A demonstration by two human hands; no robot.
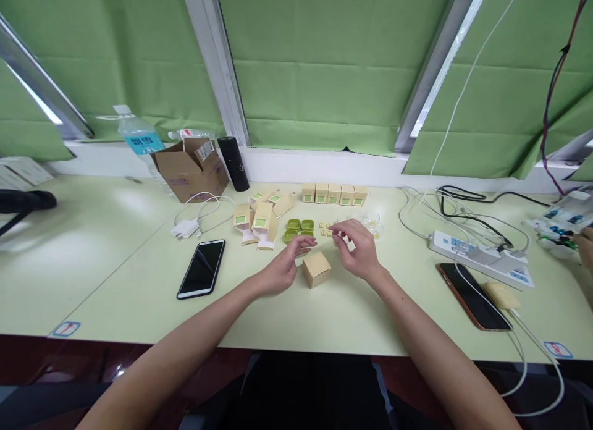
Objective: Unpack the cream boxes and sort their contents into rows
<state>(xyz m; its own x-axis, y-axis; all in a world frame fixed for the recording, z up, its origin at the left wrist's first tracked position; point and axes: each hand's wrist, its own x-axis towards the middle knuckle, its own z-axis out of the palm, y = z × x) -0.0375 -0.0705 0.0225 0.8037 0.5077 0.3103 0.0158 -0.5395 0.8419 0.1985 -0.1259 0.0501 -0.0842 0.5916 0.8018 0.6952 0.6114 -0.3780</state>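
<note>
1. Box (317, 270): small, tan, top closed; stands on the surface (333, 322) between the two hands, corner turned toward the wearer.
2. Left hand (281, 269): just left of the box, fingers loosely extended past its far side toward the trays, thumb apart from them. Grip moderately wide; no object seen in it.
3. Right hand (359, 251): to the right of and beyond the box, thumb and forefinger nearly meeting beside the clips. Gap narrow; cannot tell whether a small piece is pinched there.
4. Trays (293, 224): four, green, two by two, beyond the left hand's fingers; front pair partly hidden.
5. Clips (323, 226): small, gold-coloured, grouped between trays and right hand. Exact count not readable.
6. Clear cups (373, 222): transparent, beyond the right hand, partly covered by it.
7. Row of boxes (333, 194): five, side by side, each with a green patch, behind the clips.
8. Cartons (262, 220): flattened, overlapping in a heap left of the trays.
9. Phone (201, 269): dark screen, lies left of the left hand, near a white charger (186, 228).
10. Far right: power strip (479, 259) with plugs; another person's hand (586, 243) at the edge.
</note>
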